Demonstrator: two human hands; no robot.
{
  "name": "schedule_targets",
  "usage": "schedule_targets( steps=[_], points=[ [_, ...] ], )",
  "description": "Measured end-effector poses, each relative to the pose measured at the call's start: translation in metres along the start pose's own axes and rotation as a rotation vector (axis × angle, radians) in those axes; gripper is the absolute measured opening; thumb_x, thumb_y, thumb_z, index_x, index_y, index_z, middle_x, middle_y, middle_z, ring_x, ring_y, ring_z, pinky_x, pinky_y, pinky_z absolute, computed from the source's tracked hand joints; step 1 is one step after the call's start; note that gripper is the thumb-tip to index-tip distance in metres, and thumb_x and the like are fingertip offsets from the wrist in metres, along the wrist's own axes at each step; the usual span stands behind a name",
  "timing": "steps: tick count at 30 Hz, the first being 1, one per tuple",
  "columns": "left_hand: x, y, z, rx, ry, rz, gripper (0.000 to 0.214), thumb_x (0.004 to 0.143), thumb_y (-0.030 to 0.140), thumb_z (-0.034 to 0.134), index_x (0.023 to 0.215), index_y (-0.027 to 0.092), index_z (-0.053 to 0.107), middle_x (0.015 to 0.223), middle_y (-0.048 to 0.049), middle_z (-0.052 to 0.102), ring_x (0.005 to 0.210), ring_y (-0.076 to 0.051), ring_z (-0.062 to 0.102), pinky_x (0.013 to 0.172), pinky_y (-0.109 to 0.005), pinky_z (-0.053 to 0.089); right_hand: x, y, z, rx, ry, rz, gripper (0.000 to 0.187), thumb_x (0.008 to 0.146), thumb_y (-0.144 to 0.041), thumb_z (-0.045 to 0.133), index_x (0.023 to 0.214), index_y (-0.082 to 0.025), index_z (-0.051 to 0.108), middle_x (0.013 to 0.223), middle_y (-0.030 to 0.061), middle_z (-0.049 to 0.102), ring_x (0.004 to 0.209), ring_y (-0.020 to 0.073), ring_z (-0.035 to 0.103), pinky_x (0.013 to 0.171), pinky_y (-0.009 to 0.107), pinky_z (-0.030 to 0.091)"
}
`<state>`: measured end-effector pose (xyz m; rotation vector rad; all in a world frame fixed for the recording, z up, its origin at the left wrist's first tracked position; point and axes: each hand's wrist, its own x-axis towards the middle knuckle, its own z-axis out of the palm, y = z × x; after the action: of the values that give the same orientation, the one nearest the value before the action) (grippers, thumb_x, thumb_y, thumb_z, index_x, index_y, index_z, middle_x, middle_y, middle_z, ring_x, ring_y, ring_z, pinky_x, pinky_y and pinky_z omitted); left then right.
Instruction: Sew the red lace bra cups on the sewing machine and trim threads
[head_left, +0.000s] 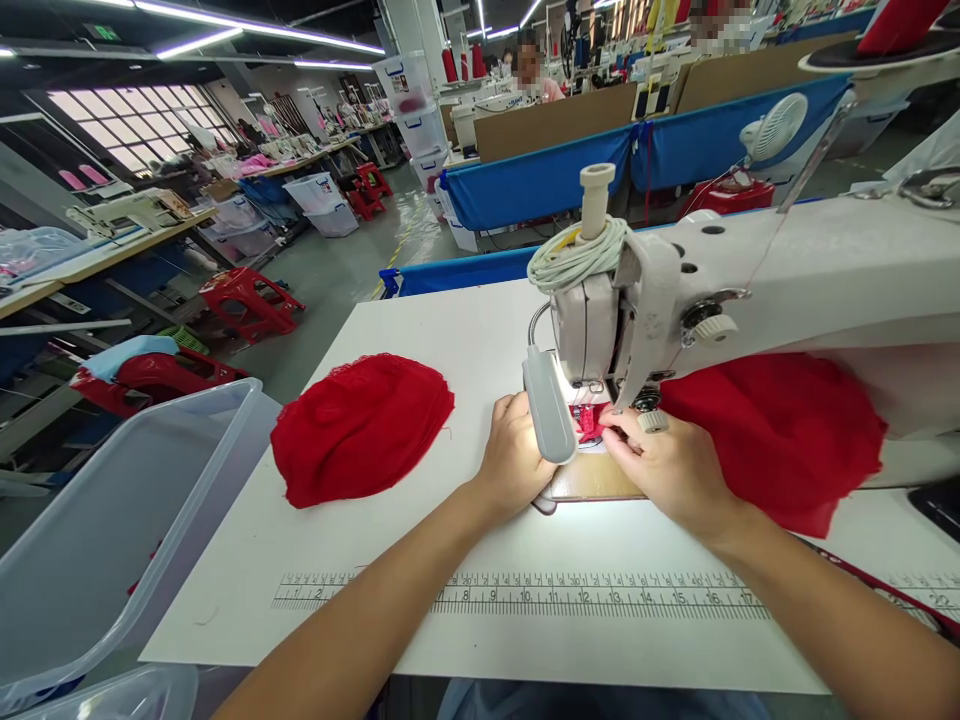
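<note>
My left hand (514, 455) rests on the white table just left of the sewing machine (750, 290) needle, its fingertips hidden behind the machine's small lamp (547, 405). My right hand (667, 465) lies right of the needle, fingers pinched on a small piece of red fabric (589, 420) under the presser foot. A larger pile of red fabric (780, 430) lies under the machine arm beside my right wrist. A stack of red fabric pieces (360, 425) lies on the table to the left.
A printed ruler (525, 595) runs along the table's front. A clear plastic bin (112, 520) stands at the left of the table. Red stools (251, 300), other sewing tables and blue dividers (540, 180) fill the workshop; a person sits far back.
</note>
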<state>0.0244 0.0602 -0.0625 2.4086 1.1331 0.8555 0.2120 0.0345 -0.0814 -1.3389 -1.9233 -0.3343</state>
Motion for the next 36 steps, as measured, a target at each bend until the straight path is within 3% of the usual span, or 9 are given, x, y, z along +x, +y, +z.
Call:
schedule_targets(
  steps=[6,11,16,21,25,29,31,34,36],
  points=[
    [-0.002,-0.005,0.002,0.059,0.013,0.089,0.018,0.088,0.019,0.053,0.09,0.022,0.07,0.09,-0.0043,0.072,0.09,-0.024,0.057,0.085,-0.044,0.042,0.004,0.003,-0.003,0.481,-0.157,0.129,0.012,0.08,-0.011,0.052,0.076,-0.02,0.059,0.065,-0.0019,0.066,0.046,0.0096,0.059,0.046,0.019,0.046],
    [-0.002,-0.003,0.0,0.156,-0.018,0.135,0.025,0.09,0.018,0.046,0.094,0.023,0.07,0.089,-0.0052,0.071,0.088,-0.023,0.055,0.085,-0.043,0.041,0.001,0.008,-0.003,0.235,-0.052,-0.08,0.019,0.088,-0.01,0.048,0.078,-0.019,0.061,0.075,0.0037,0.066,0.06,0.0131,0.06,0.054,0.023,0.046],
    [-0.002,0.003,-0.002,0.224,-0.064,0.153,0.028,0.094,0.021,0.042,0.089,0.021,0.07,0.082,-0.0061,0.067,0.088,-0.024,0.053,0.083,-0.042,0.04,-0.003,0.008,-0.011,0.094,-0.061,-0.189,0.025,0.093,-0.01,0.045,0.081,-0.02,0.065,0.075,0.0039,0.062,0.064,0.0128,0.055,0.056,0.023,0.043],
    [-0.003,0.001,-0.002,0.089,-0.083,0.09,0.019,0.086,0.037,0.064,0.095,0.022,0.071,0.09,-0.0048,0.07,0.099,-0.026,0.055,0.091,-0.044,0.042,-0.005,0.01,-0.012,0.205,-0.116,-0.262,0.021,0.093,-0.009,0.045,0.086,-0.019,0.062,0.079,0.0043,0.064,0.06,0.0113,0.056,0.054,0.021,0.043],
    [-0.003,-0.002,0.0,0.032,-0.065,0.024,0.01,0.086,0.029,0.064,0.086,0.022,0.071,0.087,-0.0044,0.069,0.099,-0.026,0.056,0.092,-0.045,0.043,-0.003,0.012,-0.009,0.311,-0.149,-0.252,0.02,0.094,-0.009,0.043,0.085,-0.019,0.058,0.073,0.0021,0.062,0.057,0.011,0.057,0.054,0.021,0.045],
    [-0.003,-0.002,0.002,-0.074,-0.046,-0.027,0.018,0.089,0.019,0.054,0.086,0.024,0.071,0.094,-0.0054,0.069,0.101,-0.025,0.057,0.093,-0.045,0.044,-0.002,0.01,-0.008,0.304,-0.119,-0.227,0.015,0.095,-0.012,0.046,0.092,-0.018,0.06,0.084,0.0056,0.066,0.074,0.0154,0.064,0.065,0.026,0.051],
    [-0.002,-0.002,0.002,-0.148,-0.052,-0.056,0.021,0.09,0.018,0.051,0.088,0.025,0.071,0.098,-0.0048,0.07,0.105,-0.024,0.057,0.095,-0.044,0.043,-0.004,0.009,-0.007,0.248,-0.111,-0.209,0.016,0.095,-0.013,0.046,0.094,-0.018,0.061,0.084,0.0059,0.066,0.07,0.0153,0.061,0.063,0.026,0.05],
    [-0.002,0.0,0.001,-0.202,-0.046,-0.114,0.021,0.091,0.019,0.05,0.089,0.025,0.07,0.099,-0.0041,0.07,0.104,-0.023,0.059,0.097,-0.042,0.044,-0.006,0.008,-0.005,0.115,-0.101,-0.179,0.024,0.093,-0.011,0.045,0.076,-0.018,0.061,0.076,0.004,0.061,0.058,0.0122,0.053,0.053,0.024,0.042],
    [-0.002,0.002,0.0,-0.204,-0.046,-0.142,0.012,0.088,0.022,0.058,0.091,0.024,0.069,0.1,-0.0036,0.069,0.103,-0.022,0.06,0.095,-0.041,0.046,-0.006,0.007,-0.004,0.061,-0.064,-0.151,0.027,0.093,-0.013,0.048,0.069,-0.018,0.06,0.072,0.0031,0.059,0.056,0.011,0.05,0.05,0.023,0.038]
  ],
)
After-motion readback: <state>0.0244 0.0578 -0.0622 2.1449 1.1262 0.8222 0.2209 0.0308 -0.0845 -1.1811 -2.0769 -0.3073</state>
